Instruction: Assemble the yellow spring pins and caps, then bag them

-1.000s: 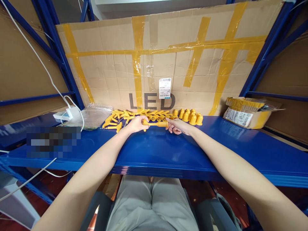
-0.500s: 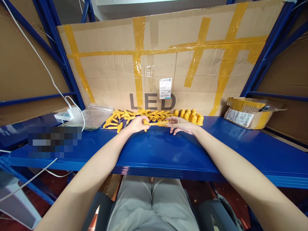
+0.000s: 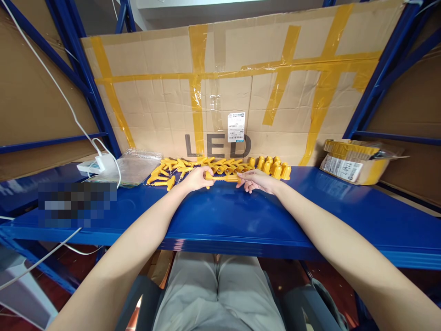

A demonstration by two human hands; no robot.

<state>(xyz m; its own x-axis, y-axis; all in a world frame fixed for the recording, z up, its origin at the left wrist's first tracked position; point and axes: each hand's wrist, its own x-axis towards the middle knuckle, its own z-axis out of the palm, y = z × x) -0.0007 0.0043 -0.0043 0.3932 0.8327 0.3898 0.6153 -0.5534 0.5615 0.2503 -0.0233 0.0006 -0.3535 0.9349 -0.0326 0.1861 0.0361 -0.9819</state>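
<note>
Fingers of the left hand (image 3: 196,179) are pinched around the wider left end of a slim yellow, plastic-looking piece with a ribbed right-hand part (image 3: 230,178), while the right hand (image 3: 259,179) has thumb and forefinger closed on that ribbed end, its other fingers loosely curled beneath. The piece lies level between the two hands, above the smooth blue metal shelf top (image 3: 241,216), just in front of a row of yellow cone-shaped parts with round open mouths (image 3: 219,170). Whether it is one body or two fitted together is too small to tell. For good control, the left grip should probably be the firm, unmoving one, and the right should work with the fingertips alone, near the end, so that both ends stay on one straight line; a tilt would likely make the narrow middle bind. Drawing it slightly nearer the body would spare the row behind, the loose yellow branched handles (image 3: 161,173) at left and the upright yellow ribbed cups (image 3: 276,170) beside the right hand.
</note>
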